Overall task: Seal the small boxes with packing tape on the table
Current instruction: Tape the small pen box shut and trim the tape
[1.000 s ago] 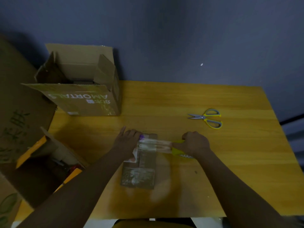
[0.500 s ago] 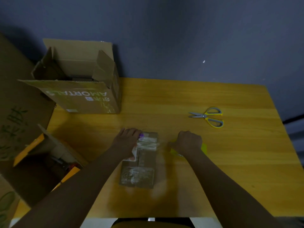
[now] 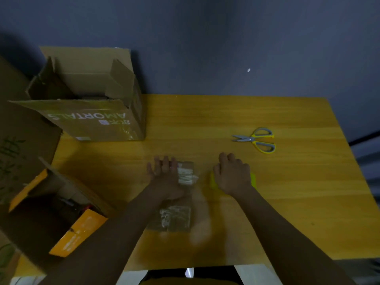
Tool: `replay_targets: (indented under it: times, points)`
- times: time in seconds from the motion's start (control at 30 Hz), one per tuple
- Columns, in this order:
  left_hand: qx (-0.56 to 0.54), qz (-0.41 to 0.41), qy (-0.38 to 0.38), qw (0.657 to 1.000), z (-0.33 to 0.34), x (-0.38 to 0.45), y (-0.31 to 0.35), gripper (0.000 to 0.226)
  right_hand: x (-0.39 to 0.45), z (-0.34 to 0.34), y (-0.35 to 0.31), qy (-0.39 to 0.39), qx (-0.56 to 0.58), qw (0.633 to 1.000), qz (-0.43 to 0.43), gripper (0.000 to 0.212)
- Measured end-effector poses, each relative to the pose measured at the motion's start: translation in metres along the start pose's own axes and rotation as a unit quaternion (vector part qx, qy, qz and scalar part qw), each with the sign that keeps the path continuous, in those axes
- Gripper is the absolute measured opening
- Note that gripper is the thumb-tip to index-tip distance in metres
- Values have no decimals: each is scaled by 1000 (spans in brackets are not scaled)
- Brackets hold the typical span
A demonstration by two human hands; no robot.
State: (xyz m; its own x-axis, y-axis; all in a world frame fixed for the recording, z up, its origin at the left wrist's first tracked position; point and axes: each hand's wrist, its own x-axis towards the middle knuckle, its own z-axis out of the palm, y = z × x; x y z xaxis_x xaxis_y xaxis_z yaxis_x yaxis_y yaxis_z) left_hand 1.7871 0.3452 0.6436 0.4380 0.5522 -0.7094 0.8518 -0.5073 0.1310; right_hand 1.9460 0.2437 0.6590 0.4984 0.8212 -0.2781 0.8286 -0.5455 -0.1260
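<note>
A small flat cardboard box lies on the wooden table in front of me, with shiny clear tape across its far and near ends. My left hand lies flat on the box's far left part, fingers straight, beside the far tape strip. My right hand sits to the right of the box, fingers curled over a yellow tape dispenser that shows only at its edges.
Yellow-handled scissors lie at the right rear. A large open carton stands at the table's back left corner. Off the left edge sits an open box with orange flaps, next to more cardboard.
The stretch of tape between box and dispenser is gone. My right hand with the dispenser has drawn a little right, away from the box. My left hand has flattened and slid forward.
</note>
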Motion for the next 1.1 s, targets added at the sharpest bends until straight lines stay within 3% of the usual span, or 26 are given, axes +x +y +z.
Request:
replay_targets:
  times: [0.1, 0.13, 0.23, 0.4, 0.57, 0.77, 0.97, 1.1]
  points:
    - [-64, -3, 87, 994, 15, -5, 7, 126, -15, 2, 22, 75, 180, 981, -7, 51]
    - [-85, -10, 102, 991, 20, -7, 9, 128, -18, 2, 29, 94, 213, 973, 8, 45]
    - [-138, -48, 94, 985, 27, -12, 12, 134, -21, 6, 48, 68, 245, 966, 46, 30]
    - [-225, -81, 88, 967, 32, -16, 12, 130, -28, 9, 50, 42, 322, 942, 83, 46]
    - [-184, -12, 112, 976, 21, -1, 13, 127, -41, 12, 53, 43, 288, 952, 97, 67]
    - [-76, 97, 75, 990, -14, 36, 24, 126, -57, 8, 82, -58, 331, 934, 124, 55]
    - [-51, 37, 112, 992, -9, 44, 41, 123, -67, 6, 93, -73, 424, 892, 140, 33]
    - [-14, 0, 124, 992, 2, 39, 50, 116, -66, 13, 91, -90, 437, 886, 130, 37]
